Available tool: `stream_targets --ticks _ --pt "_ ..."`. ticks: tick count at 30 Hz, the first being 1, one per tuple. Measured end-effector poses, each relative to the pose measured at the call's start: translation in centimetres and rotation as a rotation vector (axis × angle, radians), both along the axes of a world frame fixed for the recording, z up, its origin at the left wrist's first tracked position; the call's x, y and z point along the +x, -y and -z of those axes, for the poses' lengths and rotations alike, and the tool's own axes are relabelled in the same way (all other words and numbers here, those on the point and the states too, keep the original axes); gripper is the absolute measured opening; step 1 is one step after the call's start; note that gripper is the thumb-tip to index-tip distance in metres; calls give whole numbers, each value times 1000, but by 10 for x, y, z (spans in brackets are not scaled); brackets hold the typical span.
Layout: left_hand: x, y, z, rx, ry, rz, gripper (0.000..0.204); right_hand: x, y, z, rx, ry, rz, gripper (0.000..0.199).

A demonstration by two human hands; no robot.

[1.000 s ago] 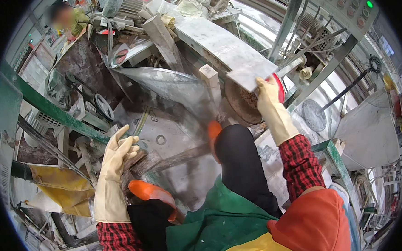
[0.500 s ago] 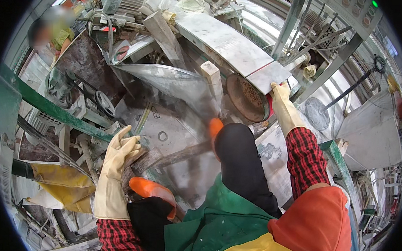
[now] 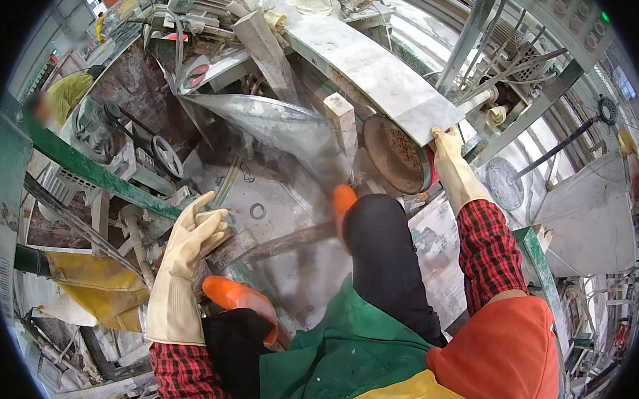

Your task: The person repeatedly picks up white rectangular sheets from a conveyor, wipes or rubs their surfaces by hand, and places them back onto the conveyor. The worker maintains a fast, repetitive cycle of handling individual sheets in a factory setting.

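Observation:
My right hand [image 3: 453, 168], in a cream rubber glove, reaches up to a rusty round disc [image 3: 393, 155] with a red rim. The fingers wrap the disc's right edge, and the fingertips touch the lower corner of a long white marble slab [image 3: 370, 68] lying over it. My left hand [image 3: 189, 245], also gloved, rests with fingers apart on a dark wet bar [image 3: 278, 240] that crosses a wet grey stone surface [image 3: 290, 201]. My dark trouser knee [image 3: 381, 247] and orange boots [image 3: 234, 296] show between the arms.
A green steel beam [image 3: 91, 173] runs along the left, with a handwheel [image 3: 167, 156] behind it. A pale stone block [image 3: 344, 125] stands by the disc. Grey machine frame bars [image 3: 519, 121] rise at right. Another person in yellow [image 3: 61, 98] is at far left.
My right hand has slid right off the disc's face to its edge, so the disc now shows. The left hand stays on the bar. The view has shifted slightly.

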State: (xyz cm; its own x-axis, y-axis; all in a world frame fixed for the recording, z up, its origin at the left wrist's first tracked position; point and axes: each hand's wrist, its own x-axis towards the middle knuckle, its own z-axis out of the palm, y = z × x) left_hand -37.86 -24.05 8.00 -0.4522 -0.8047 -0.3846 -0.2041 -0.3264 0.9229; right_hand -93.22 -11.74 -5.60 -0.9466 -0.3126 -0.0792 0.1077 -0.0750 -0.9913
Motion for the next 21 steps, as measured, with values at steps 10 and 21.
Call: stream_targets --ticks 10,21 --pt "-14 2 1 -13 28 77 66 -52 -21 25 383 -359 -78 35" --pt "-6 7 5 -62 -33 44 62 -46 -11 -21 827 -620 -234 56"
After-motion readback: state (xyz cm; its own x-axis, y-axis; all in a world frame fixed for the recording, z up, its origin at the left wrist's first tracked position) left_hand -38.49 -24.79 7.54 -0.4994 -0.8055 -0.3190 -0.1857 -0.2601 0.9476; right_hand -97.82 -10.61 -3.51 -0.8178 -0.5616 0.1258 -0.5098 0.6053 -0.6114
